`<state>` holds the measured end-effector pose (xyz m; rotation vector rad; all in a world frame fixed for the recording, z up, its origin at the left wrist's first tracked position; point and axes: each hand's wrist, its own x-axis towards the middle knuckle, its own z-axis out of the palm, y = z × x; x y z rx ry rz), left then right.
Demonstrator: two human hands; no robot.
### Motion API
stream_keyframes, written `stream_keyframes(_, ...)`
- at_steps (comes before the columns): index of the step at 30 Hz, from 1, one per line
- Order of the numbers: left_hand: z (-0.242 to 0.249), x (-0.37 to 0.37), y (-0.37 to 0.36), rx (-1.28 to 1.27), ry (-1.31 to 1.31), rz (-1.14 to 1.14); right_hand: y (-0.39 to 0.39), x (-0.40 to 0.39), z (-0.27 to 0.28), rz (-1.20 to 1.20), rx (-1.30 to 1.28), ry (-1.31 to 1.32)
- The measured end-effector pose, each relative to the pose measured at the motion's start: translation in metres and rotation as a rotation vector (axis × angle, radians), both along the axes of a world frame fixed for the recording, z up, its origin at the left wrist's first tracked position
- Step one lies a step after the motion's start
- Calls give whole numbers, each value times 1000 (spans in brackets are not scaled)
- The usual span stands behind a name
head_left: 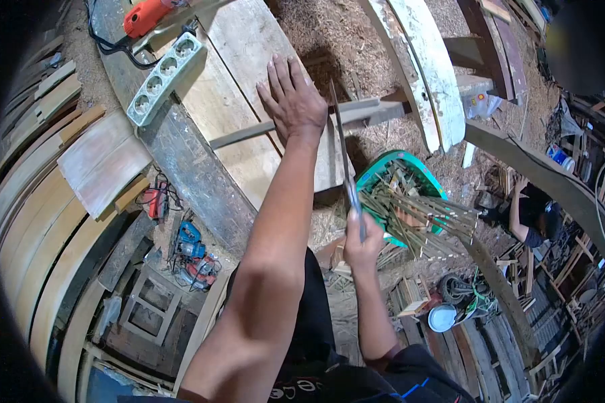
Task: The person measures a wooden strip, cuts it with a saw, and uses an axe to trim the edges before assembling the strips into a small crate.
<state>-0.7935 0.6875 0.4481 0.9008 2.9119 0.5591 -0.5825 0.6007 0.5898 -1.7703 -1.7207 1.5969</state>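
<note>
My left hand [293,97] lies flat with its fingers stretched over a narrow wooden strip [242,135] and the pale boards [238,60] under it. The strip runs across the boards and sticks out past their right edge. My right hand [363,247] is wrapped round the handle of a handsaw [345,164]. Its thin blade, seen almost edge-on, points away from me and overlaps the strip just right of my left hand. Below the blade's right side stands a green basket [383,161] full of thin wood offcuts [410,208].
A white power strip [156,85] and an orange power tool [141,19] lie at the bench's upper left. Blue [189,240] and red [156,201] tools sit on the lower left. Curved planks [430,67] stand at upper right. Another person [534,215] is low at the right.
</note>
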Motion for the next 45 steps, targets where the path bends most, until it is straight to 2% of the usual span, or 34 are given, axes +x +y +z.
stream_keyframes(4,1,0,-1,-12,23,-14,41,-38,-29,41,93,24)
stream_keyframes(6,4,-2,1,-3,25,-11,42,-39,-28,28,65,50)
stream_keyframes(9,3,2,-1,10,13,-21,-4,5,1,24,39,40)
stream_keyframes(12,1,2,-4,-2,20,-16,-2,8,-7,28,68,-15)
stream_keyframes(15,-1,1,-2,5,33,-10,50,-45,-23,-5,7,38)
stream_keyframes(18,4,1,0,22,17,-12,35,-37,-9,32,62,-11)
stream_keyframes(21,1,2,-1,13,34,-18,-9,4,24,-37,12,9)
stream_keyframes(27,-3,-1,0,11,53,-20,31,-24,-17,54,54,-75)
stream_keyframes(33,-1,2,-2,1,60,-30,26,-35,1,76,167,-78)
stream_keyframes(37,0,0,0,7,30,-26,27,-35,-9,26,81,-74)
stream_keyframes(38,0,0,-1,2,24,-24,28,-32,-11,-42,9,-4)
stream_keyframes(39,2,1,-2,2,17,-21,30,-25,-15,-113,-129,47)
stream_keyframes(41,3,1,0,17,24,-16,50,-12,-14,-310,-465,367)
stream_keyframes(43,1,0,-1,34,42,-18,60,4,-25,-276,-519,473)
stream_keyframes(45,1,0,-2,97,12,-5,59,12,-30,-201,-510,461)
